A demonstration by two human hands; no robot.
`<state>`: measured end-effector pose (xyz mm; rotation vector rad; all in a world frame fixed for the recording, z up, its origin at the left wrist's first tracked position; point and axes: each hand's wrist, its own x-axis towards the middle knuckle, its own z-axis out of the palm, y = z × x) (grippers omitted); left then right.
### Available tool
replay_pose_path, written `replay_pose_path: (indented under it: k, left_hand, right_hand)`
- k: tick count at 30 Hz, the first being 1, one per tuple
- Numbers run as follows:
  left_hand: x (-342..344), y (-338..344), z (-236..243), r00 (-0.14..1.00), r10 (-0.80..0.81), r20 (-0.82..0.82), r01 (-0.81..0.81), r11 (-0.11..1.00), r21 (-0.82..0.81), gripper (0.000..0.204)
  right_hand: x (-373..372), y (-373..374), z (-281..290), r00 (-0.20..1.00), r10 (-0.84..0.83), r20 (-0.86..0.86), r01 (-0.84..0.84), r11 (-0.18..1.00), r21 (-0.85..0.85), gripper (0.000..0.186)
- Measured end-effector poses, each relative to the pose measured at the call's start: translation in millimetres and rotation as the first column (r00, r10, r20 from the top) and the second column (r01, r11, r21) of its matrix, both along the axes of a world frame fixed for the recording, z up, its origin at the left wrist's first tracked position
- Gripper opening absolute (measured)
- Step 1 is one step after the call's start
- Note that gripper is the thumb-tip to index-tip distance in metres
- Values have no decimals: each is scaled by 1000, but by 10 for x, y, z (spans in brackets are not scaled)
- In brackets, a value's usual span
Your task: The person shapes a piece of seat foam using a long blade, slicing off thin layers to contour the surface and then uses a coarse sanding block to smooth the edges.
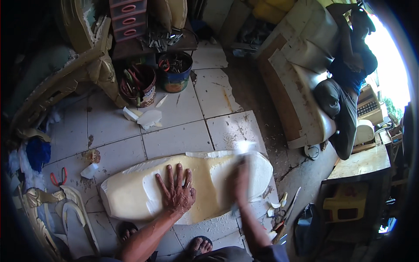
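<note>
A long, shaped foam seat pad (126,194), cream-yellow with white patches, lies crosswise on the tiles in front of me. My left hand (178,192) rests on its middle with fingers spread, pressing flat. Over the white right-hand part of the pad is my right hand (241,181), smeared by motion. Its fingers and anything in them cannot be made out. A bright white patch shows just beyond that hand. Small foam crumbs lie along the pad's near edge.
Far off stand two tool-filled buckets (176,72) (139,85) and a drawer unit (128,19). Foam scraps (149,118) and red-handled scissors (58,177) lie on the floor. A long blade (291,205) is at right. Another person (353,65) sits on a worn sofa (301,96).
</note>
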<state>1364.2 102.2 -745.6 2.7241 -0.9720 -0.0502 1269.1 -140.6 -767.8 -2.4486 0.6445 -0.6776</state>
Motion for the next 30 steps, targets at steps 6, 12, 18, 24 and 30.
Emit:
replay_pose_path:
  k: [6, 12, 18, 24, 30]
  left_hand:
    - [3, 96, 82, 998, -14, -55, 11, 999, -44, 62]
    - [-50, 178, 9, 999, 38, -4, -39, 997, -64, 58]
    - [-39, -14, 19, 1000, -25, -14, 23, 995, -95, 55]
    - [14, 189, -34, 1000, -3, 8, 4, 993, -117, 54]
    - [-8, 155, -74, 1000, -8, 7, 8, 1000, -15, 57]
  right_hand:
    - [6, -685, 425, 972, -146, -186, 236, 583, 777, 54]
    - [415, 616, -121, 937, 149, -316, -139, 989, 54, 56]
    - [-71, -799, -99, 983, -171, -72, 177, 981, 81, 53]
    - [596, 513, 312, 930, 218, -297, -181, 973, 145, 49]
    - [613, 166, -55, 993, -112, -45, 102, 978, -181, 45]
